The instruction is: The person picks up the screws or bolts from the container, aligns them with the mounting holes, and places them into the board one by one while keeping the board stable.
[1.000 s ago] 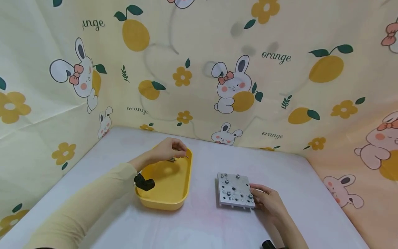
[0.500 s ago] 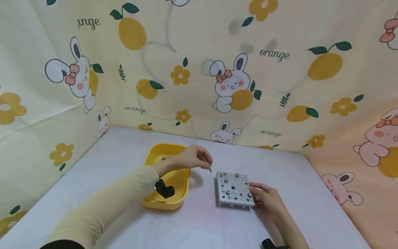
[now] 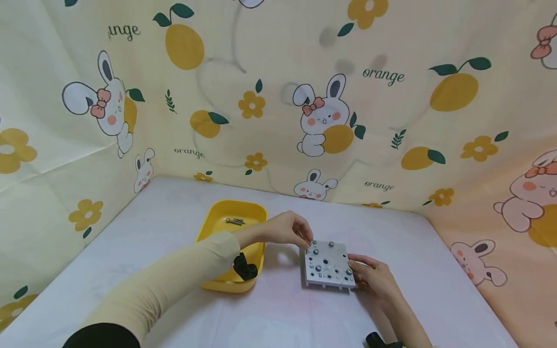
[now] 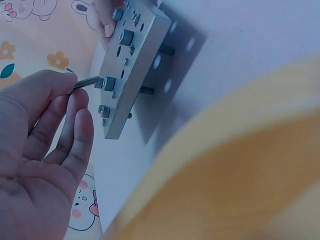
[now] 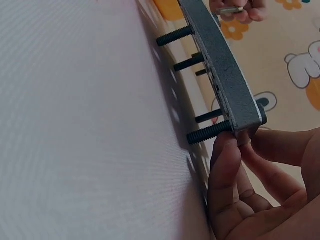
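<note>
- Head view gives it clearly: the metal plate [image 3: 332,265] sits on the near side of the scene, its underside raised off the white table [image 3: 278,321]; whether any shank touches down can't be told.
- Rigid stuff, this plate: thick-edged, probably fairly heavy for its size, hard to damage, perhaps slick on the smooth faces. Best hold is surely those bare edges, fingers clear of the bolt heads [image 4: 126,37] standing on top and the threaded shanks [image 5: 210,132] poking out below.
- At the plate's right edge, the right hand [image 3: 377,279] has it, thumb and fingers gripping.
- Over the plate's far left corner comes the left hand [image 3: 288,229], thumb and fingertips pinching a slim screw [image 4: 87,82], its end close by a bolt head; contact can't be told. Stiff, light and easy to roll, that one, so mid-shank looks a sound place to pinch.
- Left of the plate, apart from it, there's the yellow tray [image 3: 232,287], loose screws [image 3: 235,221] lying together inside.
- Beyond the plate hangs the printed cloth [image 3: 217,82], rabbits and oranges all over.
</note>
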`<state>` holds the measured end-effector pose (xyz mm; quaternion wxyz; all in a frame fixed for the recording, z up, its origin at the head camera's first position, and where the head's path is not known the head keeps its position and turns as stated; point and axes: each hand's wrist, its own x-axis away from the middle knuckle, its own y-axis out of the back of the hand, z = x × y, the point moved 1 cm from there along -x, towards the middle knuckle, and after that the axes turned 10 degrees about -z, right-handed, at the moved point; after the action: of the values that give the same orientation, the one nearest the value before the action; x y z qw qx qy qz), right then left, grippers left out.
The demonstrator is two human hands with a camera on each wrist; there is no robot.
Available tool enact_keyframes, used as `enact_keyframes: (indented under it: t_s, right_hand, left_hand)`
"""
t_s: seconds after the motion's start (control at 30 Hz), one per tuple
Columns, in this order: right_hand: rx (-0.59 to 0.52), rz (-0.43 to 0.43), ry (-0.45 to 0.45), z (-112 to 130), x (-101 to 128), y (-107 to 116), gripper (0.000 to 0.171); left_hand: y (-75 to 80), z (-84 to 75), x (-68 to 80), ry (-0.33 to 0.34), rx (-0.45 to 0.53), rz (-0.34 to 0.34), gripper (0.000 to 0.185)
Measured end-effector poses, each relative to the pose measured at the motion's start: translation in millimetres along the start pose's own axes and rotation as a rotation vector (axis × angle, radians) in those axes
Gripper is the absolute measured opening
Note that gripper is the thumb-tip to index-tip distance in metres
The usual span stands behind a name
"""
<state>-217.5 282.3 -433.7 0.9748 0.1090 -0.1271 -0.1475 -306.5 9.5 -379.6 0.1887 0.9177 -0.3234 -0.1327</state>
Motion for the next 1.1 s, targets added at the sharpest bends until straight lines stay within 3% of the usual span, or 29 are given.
enact_keyframes:
  t_s: [0.67, 1.1]
  right_hand:
    - [-0.030, 0.013, 0.010, 5, 4, 2, 0.044]
    - [-0.020, 0.011, 0.020, 3, 2, 2, 0.043]
  left_hand:
    - [-7.6, 0.8, -0.4, -0.001, 0.009, 0.000, 0.016]
    - [-14.7, 1.6, -3.7, -0.020, -0.011, 0.048, 0.015]
